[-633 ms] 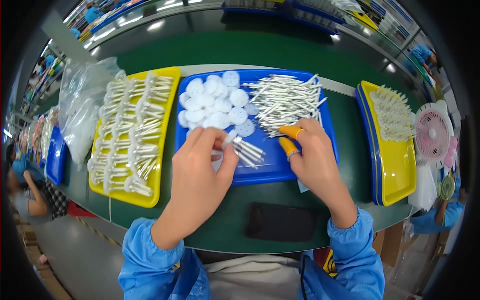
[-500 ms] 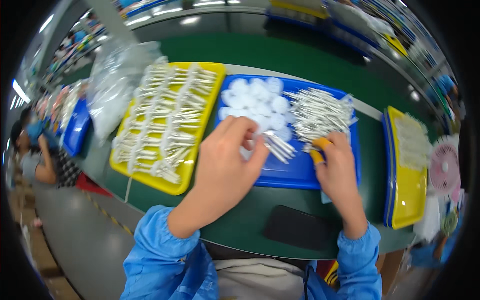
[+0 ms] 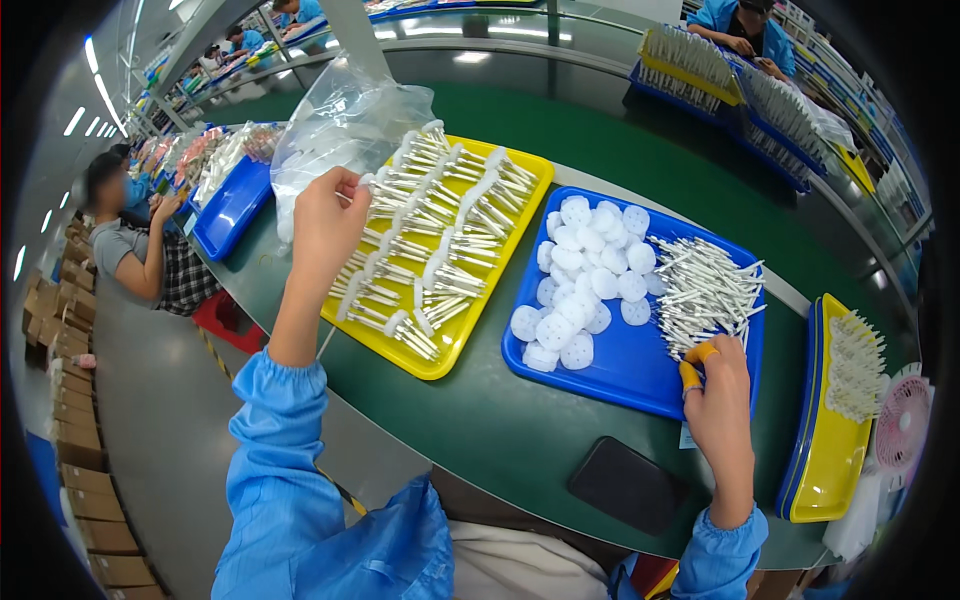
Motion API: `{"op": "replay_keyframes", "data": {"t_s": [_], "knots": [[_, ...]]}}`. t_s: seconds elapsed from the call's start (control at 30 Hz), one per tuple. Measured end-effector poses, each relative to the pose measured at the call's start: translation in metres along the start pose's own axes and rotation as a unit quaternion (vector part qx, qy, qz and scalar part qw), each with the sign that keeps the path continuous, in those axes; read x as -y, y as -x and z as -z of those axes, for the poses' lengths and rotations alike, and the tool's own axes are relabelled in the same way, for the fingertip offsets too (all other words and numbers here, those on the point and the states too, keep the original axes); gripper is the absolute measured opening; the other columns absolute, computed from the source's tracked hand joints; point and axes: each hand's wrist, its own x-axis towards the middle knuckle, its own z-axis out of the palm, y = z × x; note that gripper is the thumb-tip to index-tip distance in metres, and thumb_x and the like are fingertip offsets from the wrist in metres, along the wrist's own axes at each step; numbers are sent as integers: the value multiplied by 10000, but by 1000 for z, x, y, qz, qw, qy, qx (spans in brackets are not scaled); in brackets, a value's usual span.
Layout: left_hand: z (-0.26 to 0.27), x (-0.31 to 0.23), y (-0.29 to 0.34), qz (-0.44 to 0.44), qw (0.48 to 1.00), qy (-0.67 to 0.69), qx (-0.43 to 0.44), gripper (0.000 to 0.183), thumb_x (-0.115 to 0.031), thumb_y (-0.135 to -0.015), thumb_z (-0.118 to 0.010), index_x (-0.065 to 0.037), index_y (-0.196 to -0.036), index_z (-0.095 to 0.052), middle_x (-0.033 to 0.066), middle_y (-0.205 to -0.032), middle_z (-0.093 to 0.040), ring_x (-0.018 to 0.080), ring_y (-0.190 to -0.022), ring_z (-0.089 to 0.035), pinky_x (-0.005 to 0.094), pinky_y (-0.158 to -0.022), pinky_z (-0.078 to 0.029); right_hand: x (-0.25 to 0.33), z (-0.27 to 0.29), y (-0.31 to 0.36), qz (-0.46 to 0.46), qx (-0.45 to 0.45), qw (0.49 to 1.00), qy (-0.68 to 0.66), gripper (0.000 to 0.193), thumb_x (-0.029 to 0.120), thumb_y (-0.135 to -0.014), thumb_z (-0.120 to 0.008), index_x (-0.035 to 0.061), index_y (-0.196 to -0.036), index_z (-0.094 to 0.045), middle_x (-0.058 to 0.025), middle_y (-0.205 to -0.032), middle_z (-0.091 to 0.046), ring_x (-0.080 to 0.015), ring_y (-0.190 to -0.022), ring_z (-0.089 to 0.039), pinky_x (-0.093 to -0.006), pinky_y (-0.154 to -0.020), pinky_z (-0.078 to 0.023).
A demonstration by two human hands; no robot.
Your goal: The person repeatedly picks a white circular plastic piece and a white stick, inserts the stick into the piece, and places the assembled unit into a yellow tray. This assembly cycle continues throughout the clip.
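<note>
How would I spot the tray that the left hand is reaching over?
Start at the green table. Two trays lie side by side at its middle; take the yellow tray on the left, under the left hand. It holds rows of white sticks, while the blue tray holds round white discs.

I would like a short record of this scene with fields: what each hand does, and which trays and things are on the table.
left hand: raised over the far-left corner of the yellow tray, fingers pinched on a small white assembled piece
right hand: at the near edge of the blue tray, orange finger cots on, touching the white sticks
blue tray contents: white round discs left, white sticks right
yellow tray contents: rows of assembled white pieces
near table edge: black phone
far right: pink fan
</note>
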Motion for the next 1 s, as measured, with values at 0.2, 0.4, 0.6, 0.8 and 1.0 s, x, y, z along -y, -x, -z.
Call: {"op": "replay_keyframes", "data": {"t_s": [0.2, 0.4, 0.6, 0.8, 1.0], "knots": [[-11, 36, -20, -17, 998, -25, 48, 237, -192, -963, -791, 38, -1024, -785, 185, -917, -796, 283, -805, -782, 417, -756, -607, 3, 6, 10, -53, 24, 998, -14, 266, -143, -788, -693, -65, -1040, -726, -216, -1062, -679, -432, -1023, -647, -508, -908, -523], [-5, 30, -9, -20, 1000, -12, 17, 256, -185, -975, -790, 27, -1115, -763, 158, -938, -783, 243, -776, -752, 387, -741, -597, 5, 14, 10, -39, 51, 997, -33, 432, -131, -790, -702, -77, -1214, -765, -232, -1073, -677, -440, -1015, -662, -504, -906, -540], [-4, -87, 55, -130, 986, 81, 71, 148, -78, -985, -754, 13, -1102, -751, 135, -928, -758, 233, -789, -719, 388, -748, -578, -1, 7, 10, 13, 25, 999, -30, 304, -108, -755, -702, -124, -1054, -755, -205, -992, -618, -418, -968, -627, -502, -858, -533], [-18, -172, 116, -274, 926, -11, 259, 243, -195, -944, -842, 0, -1077, -780, 166, -971, -762, 366, -930, -747, 454, -811, -594, 0, 9, 11, 23, 13, 999, -31, 223, -98, -764, -714, -128, -984, -731, -193, -987, -612, -398, -958, -611, -493, -853, -527], [-21, -176, 124, -258, 926, -5, 275, 214, -134, -952, -815, 19, -1095, -774, 160, -935, -757, 321, -865, -765, 412, -756, -609, 12, 20, 12, -4, 39, 990, -139, 353, -79, -875, -710, -85, -1224, -762, -204, -1020, -647, -398, -981, -656, -471, -840, -539]]}}
